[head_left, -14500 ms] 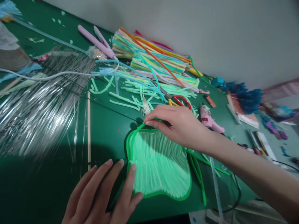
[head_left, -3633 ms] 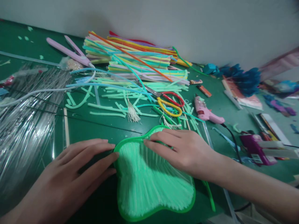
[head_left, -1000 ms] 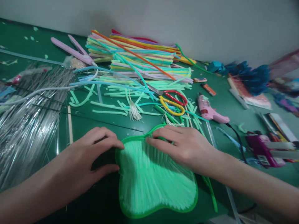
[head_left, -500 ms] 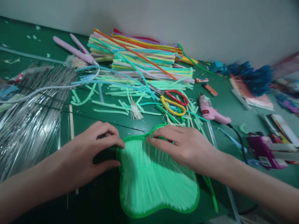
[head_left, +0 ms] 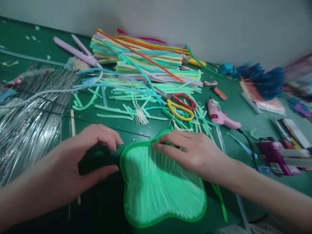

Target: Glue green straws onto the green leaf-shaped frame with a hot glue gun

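Observation:
A light-green, lobed panel of side-by-side pipe cleaners (head_left: 156,188), edged with a darker green pipe cleaner, lies on the green table. My right hand (head_left: 192,151) rests over its upper right part, thumb and fingers pinching the rim near the notch at the top. My left hand (head_left: 90,159) is off the panel's left edge, thumb and fingers spread with nothing between them. Just beyond the panel are scissors (head_left: 182,105) with one red and one yellow handle, and a pale tassel (head_left: 141,114).
Bundles of coloured pipe cleaners (head_left: 151,58) lie at the back by the wall. A pink glue gun (head_left: 223,117) is on the right, near a purple box (head_left: 275,159). At left are silvery strands (head_left: 36,130) and a pink hair straightener (head_left: 75,52).
My left hand has let go of the panel's left edge and moved left, its fingers opening. The right hand stays on the rim.

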{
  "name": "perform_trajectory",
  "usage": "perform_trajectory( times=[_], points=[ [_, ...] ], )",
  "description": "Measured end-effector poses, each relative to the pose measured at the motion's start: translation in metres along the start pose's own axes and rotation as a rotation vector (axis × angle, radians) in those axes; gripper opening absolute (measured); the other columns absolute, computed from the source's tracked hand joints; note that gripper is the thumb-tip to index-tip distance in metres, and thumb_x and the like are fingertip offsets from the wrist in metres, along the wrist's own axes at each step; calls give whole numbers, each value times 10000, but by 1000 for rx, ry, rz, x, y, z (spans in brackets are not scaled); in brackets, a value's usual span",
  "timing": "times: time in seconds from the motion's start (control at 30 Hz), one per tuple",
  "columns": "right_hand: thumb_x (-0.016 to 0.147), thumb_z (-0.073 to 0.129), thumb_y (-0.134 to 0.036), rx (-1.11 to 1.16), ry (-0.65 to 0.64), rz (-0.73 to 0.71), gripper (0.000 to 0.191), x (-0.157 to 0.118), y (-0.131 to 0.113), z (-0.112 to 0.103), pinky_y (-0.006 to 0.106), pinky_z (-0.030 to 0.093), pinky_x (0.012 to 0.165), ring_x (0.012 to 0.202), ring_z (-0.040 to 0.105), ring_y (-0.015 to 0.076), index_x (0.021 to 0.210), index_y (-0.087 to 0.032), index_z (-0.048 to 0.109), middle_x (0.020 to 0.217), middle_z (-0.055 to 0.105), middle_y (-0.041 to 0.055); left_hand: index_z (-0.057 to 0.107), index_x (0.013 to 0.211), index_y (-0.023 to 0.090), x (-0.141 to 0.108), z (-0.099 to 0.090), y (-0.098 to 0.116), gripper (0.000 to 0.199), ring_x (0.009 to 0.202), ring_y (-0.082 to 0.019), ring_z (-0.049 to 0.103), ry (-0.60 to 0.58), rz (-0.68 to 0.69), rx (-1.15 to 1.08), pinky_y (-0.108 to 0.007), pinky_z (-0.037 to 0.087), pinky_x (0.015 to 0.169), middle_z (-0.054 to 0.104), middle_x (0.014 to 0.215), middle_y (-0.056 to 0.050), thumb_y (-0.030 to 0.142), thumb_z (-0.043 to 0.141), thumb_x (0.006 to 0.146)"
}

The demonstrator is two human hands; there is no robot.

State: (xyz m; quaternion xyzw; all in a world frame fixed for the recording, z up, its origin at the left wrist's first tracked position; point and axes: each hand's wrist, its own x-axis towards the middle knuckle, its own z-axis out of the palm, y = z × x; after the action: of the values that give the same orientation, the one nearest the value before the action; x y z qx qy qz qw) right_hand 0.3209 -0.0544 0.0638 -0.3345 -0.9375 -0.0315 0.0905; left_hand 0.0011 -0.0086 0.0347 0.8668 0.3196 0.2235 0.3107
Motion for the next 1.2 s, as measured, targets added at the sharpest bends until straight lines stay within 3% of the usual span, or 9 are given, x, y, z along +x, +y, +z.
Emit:
perform_trajectory(
  times=[0.1, 0.37, 0.63, 0.97, 1.2],
  points=[
    [1094, 450, -78, -4, -7, -1, 318, 1, 0, 0, 307, 570, 678, 846, 738, 202, 1136, -117, 763, 1005, 783, 84, 586, 1107, 302, -1, 0, 1, 157, 1074, -162, 720, 11, 5, 21, -225, 600, 944, 717, 1230, 65, 353, 659, 977],
    [1104, 428, -87, -2, -10, -2, 339, 0, 0, -2, 310, 566, 672, 831, 729, 197, 1125, -120, 765, 1016, 785, 86, 615, 1157, 316, 2, 17, 2, 229, 1261, -239, 670, -17, 72, 7, -420, 592, 1084, 728, 1335, -13, 396, 723, 971],
    [1101, 430, -79, -9, -10, -12, 340, 0, 0, -1, 291, 562, 692, 841, 731, 181, 1138, -117, 766, 1012, 779, 87, 615, 1210, 338, -5, 22, -3, 283, 1266, -242, 633, -61, 38, -50, -385, 577, 1046, 713, 1236, -26, 316, 737, 956],
    [1093, 440, -75, 6, -9, -4, 329, 0, -1, 0, 303, 578, 683, 834, 727, 185, 1120, -121, 765, 1009, 783, 88, 603, 1194, 357, -6, 22, -4, 295, 1237, -245, 637, -63, -20, -41, -388, 564, 1057, 683, 1255, 0, 358, 745, 935],
    [1090, 442, -74, -9, -24, -3, 325, 1, -1, -1, 289, 574, 696, 823, 713, 169, 1112, -140, 759, 1019, 784, 86, 585, 1259, 338, -6, 23, -4, 327, 1273, -240, 634, -67, 16, -38, -405, 572, 1083, 705, 1293, -18, 346, 730, 965]
  ],
)
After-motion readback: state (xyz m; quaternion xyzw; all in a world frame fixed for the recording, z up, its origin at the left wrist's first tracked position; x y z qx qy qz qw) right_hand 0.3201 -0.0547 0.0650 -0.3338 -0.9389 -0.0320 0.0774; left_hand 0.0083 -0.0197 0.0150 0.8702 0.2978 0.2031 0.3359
